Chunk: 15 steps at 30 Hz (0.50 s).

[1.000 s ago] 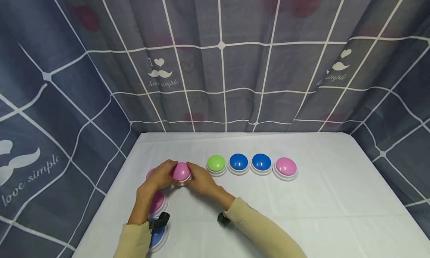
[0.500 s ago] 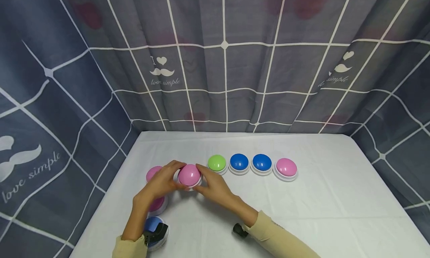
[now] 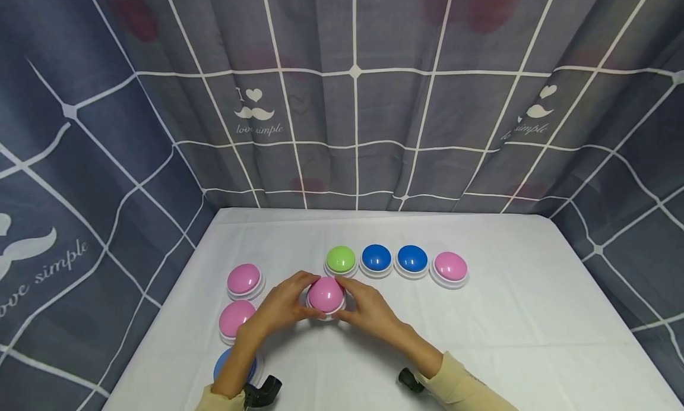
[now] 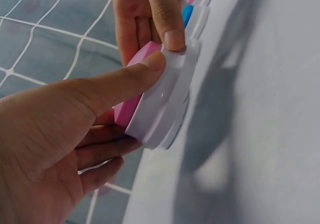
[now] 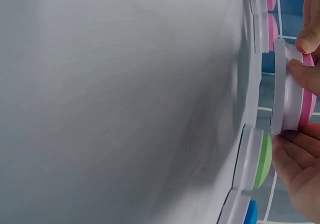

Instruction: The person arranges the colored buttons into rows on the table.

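Between both hands is a pink dome push button on a round white base, raised off the table. My left hand grips its left side, the thumb lying on the white base and the fingers curling under the far side. From the right, my right hand pinches the same button, thumb near the left thumb. In the right wrist view the white base stands clear of the tabletop. Just behind it in the head view sits a green push button.
Right of the green one stand two blue buttons, one beside the other, then a pink button. Along the left lie two pink buttons and a blue one, partly behind the left forearm. Gridded curtains surround the white table.
Both hands have carried the pink button rightward and toward the person, away from the left column. The left column's buttons are now more exposed. The back row stays put.
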Available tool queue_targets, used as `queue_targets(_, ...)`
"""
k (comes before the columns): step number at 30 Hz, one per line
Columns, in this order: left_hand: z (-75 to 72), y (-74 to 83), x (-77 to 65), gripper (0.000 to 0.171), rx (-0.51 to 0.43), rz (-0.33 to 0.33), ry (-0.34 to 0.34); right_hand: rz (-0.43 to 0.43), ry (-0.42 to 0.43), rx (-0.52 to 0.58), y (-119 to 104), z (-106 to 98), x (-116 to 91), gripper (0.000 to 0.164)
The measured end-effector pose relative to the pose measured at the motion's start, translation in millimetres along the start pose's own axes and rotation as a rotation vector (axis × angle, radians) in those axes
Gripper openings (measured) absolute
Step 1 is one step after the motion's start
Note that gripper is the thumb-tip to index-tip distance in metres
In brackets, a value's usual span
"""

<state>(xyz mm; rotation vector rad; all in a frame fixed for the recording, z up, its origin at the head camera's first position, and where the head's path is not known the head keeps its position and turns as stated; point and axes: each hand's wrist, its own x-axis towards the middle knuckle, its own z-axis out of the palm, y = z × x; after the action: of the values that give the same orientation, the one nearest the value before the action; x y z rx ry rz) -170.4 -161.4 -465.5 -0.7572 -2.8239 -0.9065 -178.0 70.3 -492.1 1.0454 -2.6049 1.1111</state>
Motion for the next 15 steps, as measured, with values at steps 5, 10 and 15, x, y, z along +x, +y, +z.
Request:
queue_targets(5,13.0,2.0,2.6,0.068,0.017,-0.002,0.007,0.034,-0.012,-0.026,7,-1,-6,0.072)
queue_targets(10,24.6,1.7,6.1,0.070,0.027,-0.002,0.022,0.062,-0.008,-0.025,12,-1,-9,0.071)
queue_targets(15,31.3,2.0,6.3,0.071,0.001,-0.016,0.039,0.079,-0.022,-0.021,17,0,-10,0.070)
